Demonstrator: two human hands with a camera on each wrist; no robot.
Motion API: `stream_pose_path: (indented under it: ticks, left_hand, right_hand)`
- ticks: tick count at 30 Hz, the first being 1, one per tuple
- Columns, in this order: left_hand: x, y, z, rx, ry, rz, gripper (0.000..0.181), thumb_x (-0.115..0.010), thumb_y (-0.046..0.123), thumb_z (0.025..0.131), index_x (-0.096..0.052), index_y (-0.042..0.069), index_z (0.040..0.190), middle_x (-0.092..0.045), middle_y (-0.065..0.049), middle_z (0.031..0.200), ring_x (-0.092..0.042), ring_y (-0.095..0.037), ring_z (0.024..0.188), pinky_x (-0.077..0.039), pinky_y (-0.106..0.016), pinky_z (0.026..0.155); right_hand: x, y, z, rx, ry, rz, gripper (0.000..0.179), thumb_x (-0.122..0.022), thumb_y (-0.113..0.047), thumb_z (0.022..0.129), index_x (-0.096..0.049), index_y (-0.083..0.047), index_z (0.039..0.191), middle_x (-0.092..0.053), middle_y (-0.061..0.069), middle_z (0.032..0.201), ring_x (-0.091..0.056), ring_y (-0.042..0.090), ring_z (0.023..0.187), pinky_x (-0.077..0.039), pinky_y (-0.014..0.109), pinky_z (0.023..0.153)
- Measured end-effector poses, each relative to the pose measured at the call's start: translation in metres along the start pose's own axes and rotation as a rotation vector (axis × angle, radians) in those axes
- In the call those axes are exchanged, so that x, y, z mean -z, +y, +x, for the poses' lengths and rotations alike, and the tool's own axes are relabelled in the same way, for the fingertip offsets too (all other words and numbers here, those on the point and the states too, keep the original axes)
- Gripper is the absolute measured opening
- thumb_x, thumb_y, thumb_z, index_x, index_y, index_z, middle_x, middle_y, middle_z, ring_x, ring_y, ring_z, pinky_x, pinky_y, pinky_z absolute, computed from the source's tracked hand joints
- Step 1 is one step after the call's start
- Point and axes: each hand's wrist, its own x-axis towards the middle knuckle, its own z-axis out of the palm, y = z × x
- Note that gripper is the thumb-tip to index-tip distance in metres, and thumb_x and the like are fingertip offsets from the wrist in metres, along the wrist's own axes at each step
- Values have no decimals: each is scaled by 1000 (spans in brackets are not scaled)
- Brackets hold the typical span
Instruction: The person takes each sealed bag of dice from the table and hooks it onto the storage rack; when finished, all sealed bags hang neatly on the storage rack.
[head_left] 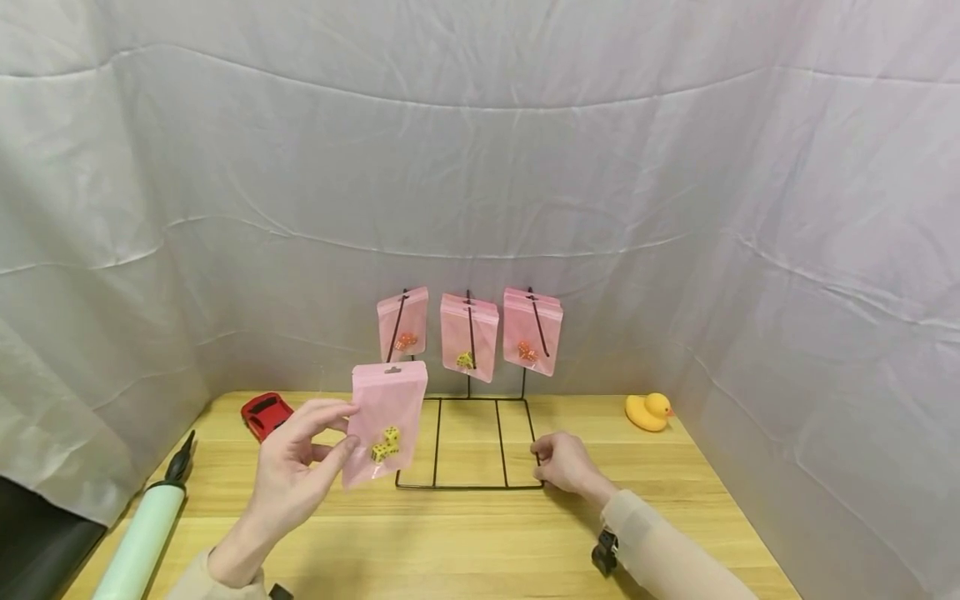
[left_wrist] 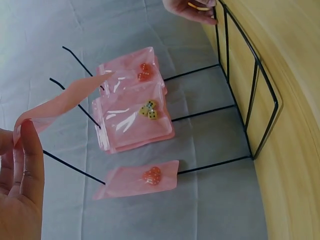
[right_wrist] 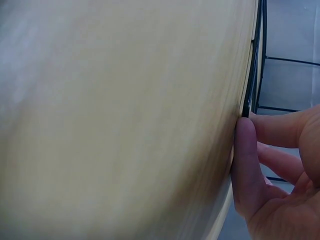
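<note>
My left hand (head_left: 288, 475) pinches a pink zip pouch (head_left: 386, 398) between thumb and fingers, in the air left of a black wire rack (head_left: 468, 487). Yellow dice (head_left: 381, 452) show through its window, and its hang hole is at the top. In the left wrist view this pouch (left_wrist: 65, 101) is seen nearly edge-on, apart from the rack's prongs. My right hand (head_left: 568, 465) grips the rack's base wire (right_wrist: 251, 75) near its right front corner. On the rack hang a left pouch (head_left: 388, 323) with orange dice, middle pouches (head_left: 456, 325) with yellow dice, and right pouches (head_left: 517, 321) with orange dice.
A red toy car (head_left: 262, 414) lies behind my left hand. The pale green hand pump (head_left: 142, 542) is along the table's left edge. A yellow rubber duck (head_left: 647, 412) sits at the back right of the wooden table (head_left: 450, 542). Grey curtains (head_left: 450, 183) enclose the back and sides.
</note>
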Motion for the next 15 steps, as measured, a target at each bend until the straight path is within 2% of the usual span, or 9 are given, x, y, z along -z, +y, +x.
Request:
stream_pose_path:
  ticks: [4, 15]
  left_hand:
    - [0, -4, 2, -17, 17, -49, 51, -70, -37, 78, -74, -12, 123, -76, 10, 125, -74, 0, 101, -63, -18, 63]
    - [0, -9, 1, 2, 35, -62, 49, -69, -36, 80, -74, -13, 123, -75, 10, 125, -73, 0, 102, -63, -17, 63]
  right_hand:
    - [0, 1, 0, -8, -3, 9, 43, -89, 2, 81, -83, 0, 124, -77, 5, 100, -67, 14, 90, -65, 33, 82]
    - [1, 0, -1, -20, 0, 21, 40, -90, 2, 82, -83, -1, 122, -77, 5, 99, -67, 13, 91, -65, 35, 83]
